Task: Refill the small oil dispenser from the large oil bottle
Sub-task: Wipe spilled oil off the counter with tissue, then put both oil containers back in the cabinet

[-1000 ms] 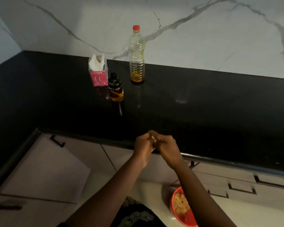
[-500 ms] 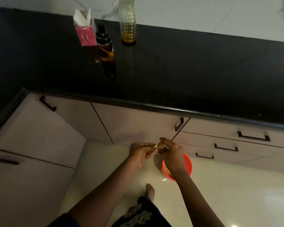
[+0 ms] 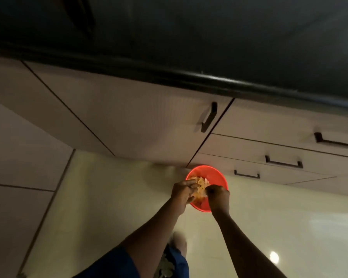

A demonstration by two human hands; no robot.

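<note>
Neither the small oil dispenser nor the large oil bottle is in view now; only a dark reflection shows on the black counter (image 3: 209, 37) at the top left. Both my hands hang low over a red bowl (image 3: 217, 175) that stands on the floor. My left hand (image 3: 182, 192) has its fingers at the yellowish scraps (image 3: 201, 184) in the bowl. My right hand (image 3: 217, 195) is curled, pinching a small pale piece at the bowl's near side.
Pale cabinet doors and drawers with black handles (image 3: 209, 117) run under the counter edge. The cream floor (image 3: 109, 197) is glossy. My foot (image 3: 178, 241) shows below the hands, left of the bowl.
The view has tipped down, so the bottle, dispenser and tissue box have left the frame. Both hands have dropped from in front of the cabinets to the red bowl on the floor.
</note>
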